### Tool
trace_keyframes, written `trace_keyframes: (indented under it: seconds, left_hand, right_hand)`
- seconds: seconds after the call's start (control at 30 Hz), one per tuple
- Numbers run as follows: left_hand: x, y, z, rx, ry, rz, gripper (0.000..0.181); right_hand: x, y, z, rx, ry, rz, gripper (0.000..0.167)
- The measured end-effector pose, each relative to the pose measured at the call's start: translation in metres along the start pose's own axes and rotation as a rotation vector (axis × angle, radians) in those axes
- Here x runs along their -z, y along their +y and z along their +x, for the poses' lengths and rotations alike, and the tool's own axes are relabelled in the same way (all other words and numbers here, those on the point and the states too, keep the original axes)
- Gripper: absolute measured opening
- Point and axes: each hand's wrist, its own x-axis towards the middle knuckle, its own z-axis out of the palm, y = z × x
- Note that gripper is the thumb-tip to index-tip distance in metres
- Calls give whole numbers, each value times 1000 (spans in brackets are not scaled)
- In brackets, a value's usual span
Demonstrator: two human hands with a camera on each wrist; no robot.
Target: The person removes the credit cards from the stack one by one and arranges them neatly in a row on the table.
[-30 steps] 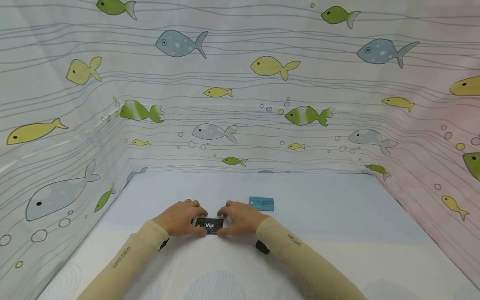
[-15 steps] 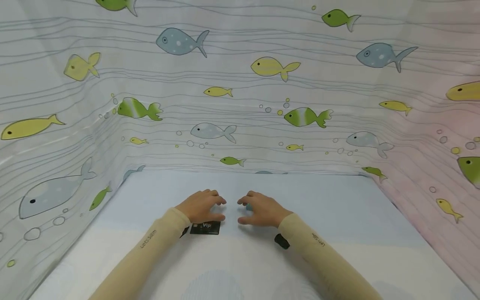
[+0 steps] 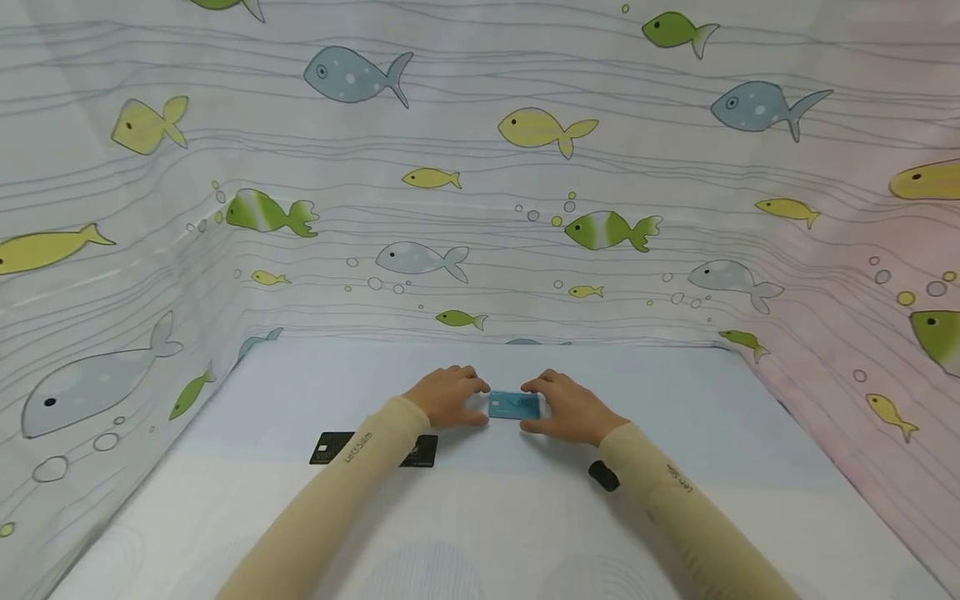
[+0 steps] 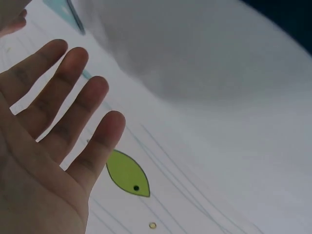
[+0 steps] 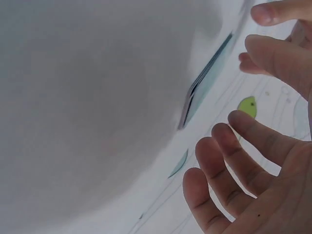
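A blue card [image 3: 513, 406] lies on the surface between the two hands in the head view. My left hand [image 3: 450, 398] is at its left edge and my right hand [image 3: 572, 408] at its right edge, thumbs nearer me than the fingers. In the left wrist view, the fingers of the left hand [image 4: 53, 131] are spread, with a corner of the card [image 4: 64, 10] beyond them. The right wrist view has the right hand [image 5: 258, 165] with loosely bent fingers, apart from the card [image 5: 207, 83]. Whether any fingertip touches the card is unclear.
Two black cards, one further left [image 3: 326, 448] and one nearer the hands [image 3: 426, 452], lie partly hidden under the left sleeve. A small black object [image 3: 603, 476] is at the right wrist. Fish-patterned cloth [image 3: 480, 208] rises at the back and sides.
Both hands have left the black card, moving right and away from me to either side of the blue card. The further-left black card has come into view.
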Motion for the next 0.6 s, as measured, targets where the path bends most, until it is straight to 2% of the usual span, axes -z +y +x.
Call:
trace_keyframes:
  seconds: [0.3,0.6]
  left_hand:
    - [-8,5,25,29,-46,-6,57]
    - [-4,10,31,45,-69,-28,55]
  right_hand:
    - [-2,13,7,-28,-27,-1,58]
    - [0,19,16,-27,-69,-12,56]
